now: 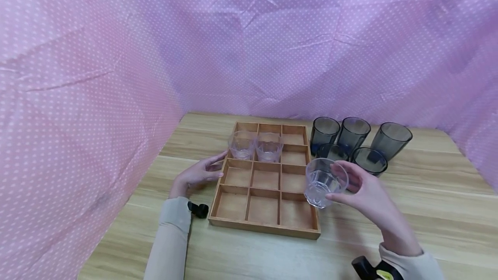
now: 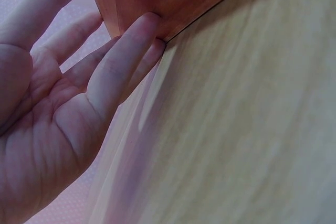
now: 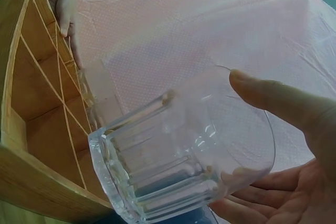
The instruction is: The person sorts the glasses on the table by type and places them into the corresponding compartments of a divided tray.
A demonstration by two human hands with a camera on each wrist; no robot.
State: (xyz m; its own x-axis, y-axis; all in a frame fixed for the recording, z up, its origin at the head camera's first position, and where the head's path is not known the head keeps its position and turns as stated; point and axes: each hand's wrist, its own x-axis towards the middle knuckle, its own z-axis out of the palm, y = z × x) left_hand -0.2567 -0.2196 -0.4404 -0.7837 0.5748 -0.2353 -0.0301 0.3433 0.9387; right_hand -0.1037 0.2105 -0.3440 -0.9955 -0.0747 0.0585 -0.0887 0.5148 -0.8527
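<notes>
My right hand [image 1: 363, 191] holds a clear glass [image 1: 320, 189], thumb on one side and fingers on the other. The glass is slightly tilted above the right edge of a wooden compartment tray [image 1: 264, 229]. In the right wrist view the faceted glass [image 3: 178, 150] has its thick base toward the tray. Two more clear glasses, a left one [image 1: 242, 147] and a right one [image 1: 269, 148], stand side by side in the left and middle compartments of the second row from the back. Against the tray's left side rests my left hand [image 1: 200, 173], fingertips touching the wood.
Several dark grey tumblers [image 1: 353, 131] stand grouped behind and to the right of my right hand, close to the tray's right side. Pink dotted cloth [image 1: 249, 55] hangs around the wooden table [image 1: 435, 211] at the back and sides.
</notes>
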